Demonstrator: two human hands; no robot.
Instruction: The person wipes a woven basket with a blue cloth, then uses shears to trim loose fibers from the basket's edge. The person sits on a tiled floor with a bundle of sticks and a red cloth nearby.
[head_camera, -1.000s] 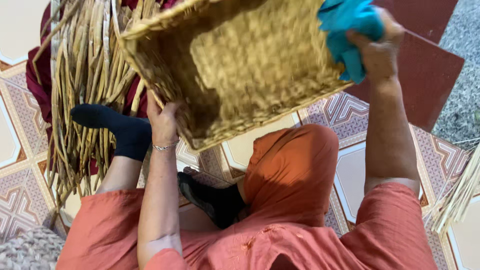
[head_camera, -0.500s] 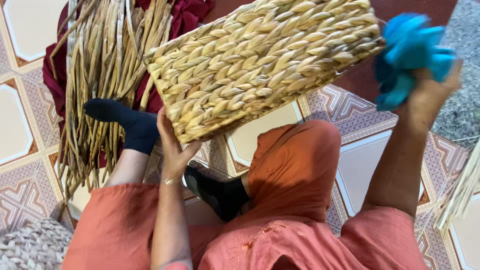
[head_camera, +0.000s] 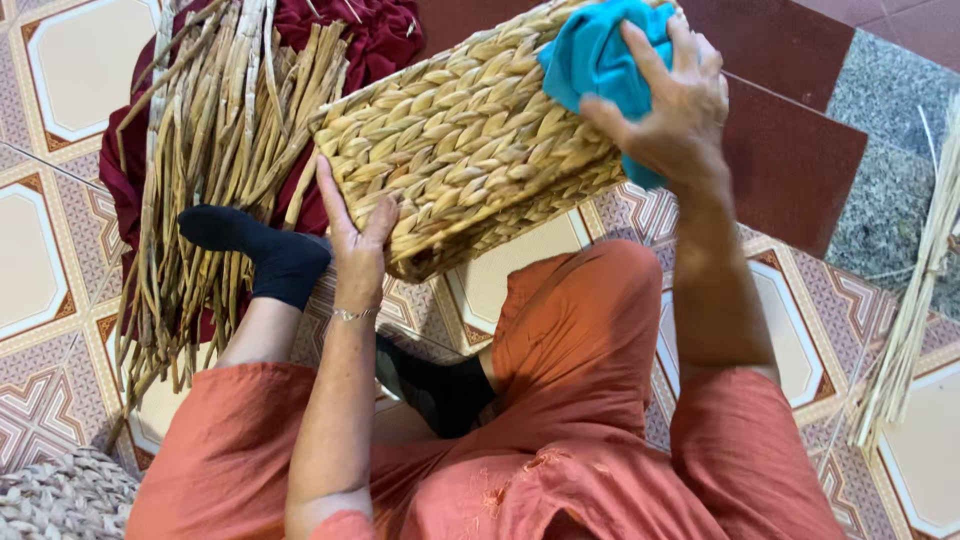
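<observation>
1. Patterned floor tiles in cream and brown lie under a seated person in orange clothes and black socks, with dark red tiles farther off.
2. A woven straw basket is held tilted above the person's knees, its braided outside turned toward the camera.
3. The left hand braces the basket's near left corner: palm flat against the weave, fingers spread open and pointing up, thumb apart from them. It presses rather than clamps.
4. The right hand sits on the basket's upper right end, fingers curled tightly around a bunched teal cloth and pushing it against the weave.
5. A bundle of dried reed strips lies on a dark red cloth just left of the basket, beside one socked foot.
6. More pale reeds lie at the right edge, well apart from both hands.
7. A corner of a woven mat shows at the lower left.
</observation>
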